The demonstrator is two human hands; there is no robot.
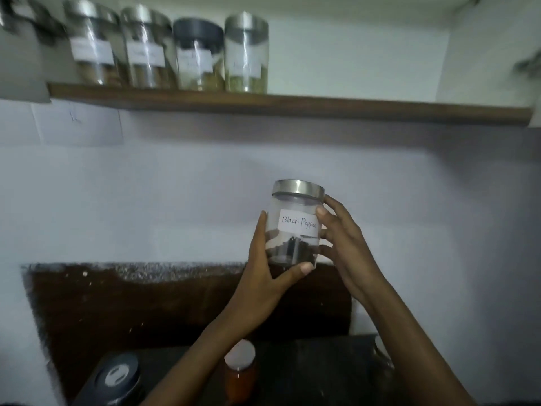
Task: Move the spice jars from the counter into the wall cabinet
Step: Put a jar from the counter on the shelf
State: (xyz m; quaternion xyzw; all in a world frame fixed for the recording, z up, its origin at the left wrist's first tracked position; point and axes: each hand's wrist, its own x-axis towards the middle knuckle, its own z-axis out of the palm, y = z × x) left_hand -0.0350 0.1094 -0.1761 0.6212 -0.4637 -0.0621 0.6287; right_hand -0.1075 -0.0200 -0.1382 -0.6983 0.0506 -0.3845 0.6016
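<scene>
Head view showed left hand (263, 276) and right hand (342, 244) clasped round the pepper jar (295, 230), mid-air below the cabinet shelf (351, 108); it wanted lifting upright, then setting beside the shelved jars (246, 54).

Paper sheet (79, 124) on white wall (175, 200); brown backsplash (131, 303).

Dim, bluish indoor light; shelf jars (164, 51) smeared by motion blur; wide-angle bending at the edges.
</scene>
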